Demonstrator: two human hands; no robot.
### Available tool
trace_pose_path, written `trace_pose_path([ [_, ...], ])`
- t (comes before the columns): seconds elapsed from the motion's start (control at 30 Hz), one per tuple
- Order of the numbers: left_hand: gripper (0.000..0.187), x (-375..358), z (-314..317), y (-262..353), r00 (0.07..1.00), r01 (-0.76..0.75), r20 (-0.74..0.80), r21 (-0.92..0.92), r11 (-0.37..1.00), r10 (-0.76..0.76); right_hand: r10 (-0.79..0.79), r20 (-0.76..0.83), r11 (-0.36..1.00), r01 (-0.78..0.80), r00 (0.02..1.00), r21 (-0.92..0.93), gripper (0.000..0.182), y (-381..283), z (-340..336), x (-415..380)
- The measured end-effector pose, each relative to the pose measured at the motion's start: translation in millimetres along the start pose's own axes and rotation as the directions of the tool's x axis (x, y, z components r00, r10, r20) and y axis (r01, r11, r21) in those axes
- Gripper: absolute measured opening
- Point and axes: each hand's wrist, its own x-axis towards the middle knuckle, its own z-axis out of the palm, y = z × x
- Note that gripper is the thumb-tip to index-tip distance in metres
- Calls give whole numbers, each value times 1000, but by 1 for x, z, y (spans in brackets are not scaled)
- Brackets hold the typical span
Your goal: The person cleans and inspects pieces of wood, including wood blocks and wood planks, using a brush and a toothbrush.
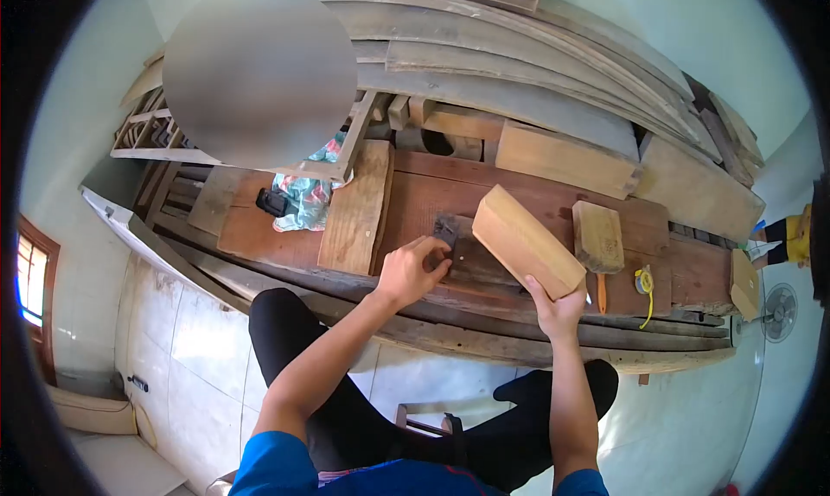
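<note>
My right hand (556, 308) grips the lower end of a thick, light-coloured wooden block (527, 241), which is held tilted above the bench. My left hand (412, 271) is over the front part of the bench, its fingers curled and the thumb and forefinger brought together. Whatever may be between those fingertips is too small to make out. Just beyond them, a small dark patch or cluster (445, 226) lies on a dark board (484, 270). To the right of the held block, a second, shorter wooden block (598, 237) rests on the bench.
An orange-handled tool (602, 294) and a yellow tape measure (644, 282) lie on the right of the bench (424, 181). A pale plank (356, 206) and patterned cloth (303, 204) are at left. Long boards (519, 55) are stacked behind. A fan (780, 312) stands far right.
</note>
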Motion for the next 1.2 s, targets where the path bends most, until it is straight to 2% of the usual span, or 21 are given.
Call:
trace_pose_path([
  [0.1, 22, 6, 0, 10, 1000, 5, -1, -105, 995, -5, 27, 22, 999, -26, 999, -30, 42, 0, -5, -5],
  [0.2, 16, 6, 16, 7, 999, -26, -45, -82, 996, 22, 75, -59, 994, -70, 995, 88, 45, -5, -3, -7],
  [0.23, 14, 5, 19, 6, 998, -20, -62, -67, 998, 16, 131, -12, 989, -130, 991, 66, 53, -1, -11, -11],
  [0.37, 11, 3, 24, 10, 994, -33, -101, -26, 999, 31, 110, -16, 992, -109, 994, 71, 64, 5, -20, -23],
  [0.5, 11, 2, 27, 8, 981, -96, -168, 30, 995, 100, 123, -35, 990, -120, 992, 75, 64, 14, -24, -45],
  [0.57, 12, 1, 27, 10, 989, -41, -146, -22, 999, 38, 137, -26, 987, -134, 990, 89, 63, 13, -24, -51],
  [0.67, 13, -2, 30, 11, 990, 2, -139, -53, 999, -9, 47, 16, 999, -47, 999, -16, 47, 11, -22, -43],
  [0.77, 13, -1, 30, 12, 988, 6, -155, -32, 999, -11, 79, -43, 995, -77, 996, 61, 39, 3, -11, -42],
  [0.87, 14, -2, 30, 9, 988, 21, -153, -14, 1000, -23, 134, 72, 991, -136, 988, 20, 42, 12, -14, -44],
  [1.2, 15, -2, 32, 3, 981, -17, -195, -40, 999, 9, 137, 4, 984, -136, 991, 115, 51, -3, -3, -36],
])
